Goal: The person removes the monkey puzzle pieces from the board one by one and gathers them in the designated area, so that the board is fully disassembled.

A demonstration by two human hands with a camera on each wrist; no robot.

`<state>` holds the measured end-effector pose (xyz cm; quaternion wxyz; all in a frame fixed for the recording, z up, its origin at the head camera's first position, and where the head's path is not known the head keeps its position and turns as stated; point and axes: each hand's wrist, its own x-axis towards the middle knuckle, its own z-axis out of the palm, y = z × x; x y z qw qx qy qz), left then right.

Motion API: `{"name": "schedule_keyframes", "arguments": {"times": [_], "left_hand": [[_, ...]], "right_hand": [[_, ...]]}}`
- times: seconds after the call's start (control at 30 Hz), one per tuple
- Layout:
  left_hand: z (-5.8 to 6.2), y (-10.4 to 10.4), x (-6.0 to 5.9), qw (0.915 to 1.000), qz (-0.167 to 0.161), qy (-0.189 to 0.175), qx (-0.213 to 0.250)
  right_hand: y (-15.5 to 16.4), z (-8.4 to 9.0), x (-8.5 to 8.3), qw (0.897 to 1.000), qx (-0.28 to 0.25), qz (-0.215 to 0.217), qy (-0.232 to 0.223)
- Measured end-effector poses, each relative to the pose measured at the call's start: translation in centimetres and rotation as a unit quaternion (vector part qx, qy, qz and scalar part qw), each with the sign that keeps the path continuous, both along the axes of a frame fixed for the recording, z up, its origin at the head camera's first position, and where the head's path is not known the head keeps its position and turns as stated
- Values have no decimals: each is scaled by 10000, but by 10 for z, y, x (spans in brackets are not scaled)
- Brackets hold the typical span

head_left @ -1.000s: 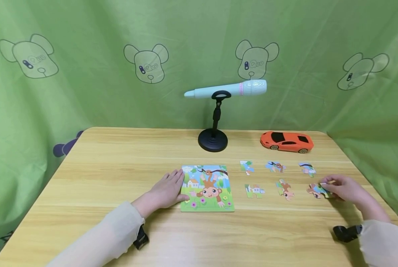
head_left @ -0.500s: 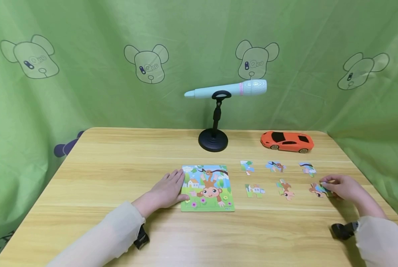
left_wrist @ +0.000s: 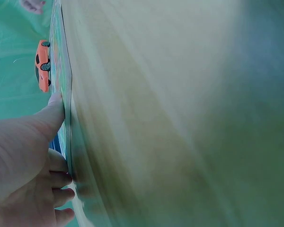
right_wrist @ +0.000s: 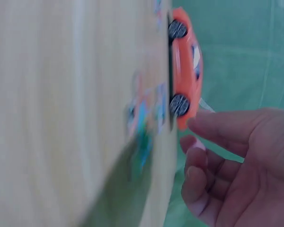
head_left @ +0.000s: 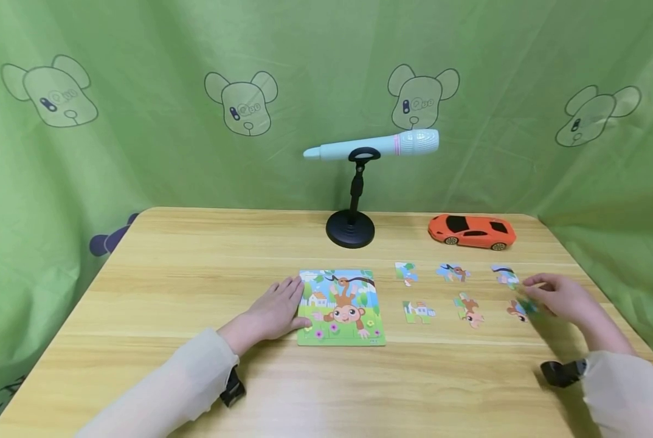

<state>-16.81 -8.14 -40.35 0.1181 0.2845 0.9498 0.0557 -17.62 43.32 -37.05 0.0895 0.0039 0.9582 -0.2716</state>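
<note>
A square monkey jigsaw puzzle (head_left: pixel 342 310) lies flat on the table, its picture filled in. My left hand (head_left: pixel 272 310) rests at its left edge, thumb on the board; the left wrist view also shows this hand (left_wrist: pixel 28 161) against the board's edge. To the right, several loose puzzle pieces lie in two rows, among them a house piece (head_left: pixel 418 312) and a monkey-face piece (head_left: pixel 469 310). My right hand (head_left: pixel 562 298) hovers just above the front-right puzzle piece (head_left: pixel 518 310). In the right wrist view its loosely bent fingers (right_wrist: pixel 196 182) hold nothing, with thumb and forefinger apart.
A red toy car (head_left: pixel 471 232) stands behind the pieces. At the back middle, a light-blue microphone (head_left: pixel 359 148) sits on a black stand (head_left: pixel 351 229). A green curtain (head_left: pixel 168 152) hangs behind the wooden table (head_left: pixel 195 243).
My right hand has let go of the front-right puzzle piece and risen slightly above it. That piece had shifted a little to the right before. The left hand has stayed put.
</note>
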Motion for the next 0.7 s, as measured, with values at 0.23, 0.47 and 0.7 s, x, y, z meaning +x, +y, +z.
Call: {"name": "schedule_keyframes", "arguments": {"times": [0.23,0.47,0.7], "left_hand": [[1,-1,1,10000,-6,-21,40],[1,-2,1,9999,-19,6,142],[2,-3,2,9998,-49,20,208]], "right_hand": [[-52,21,-5,9970,-509,409,422],[-119,31,-12,9847,-938,1124,940],[-181,30,-15,9715,-1223,1716,1082]]}}
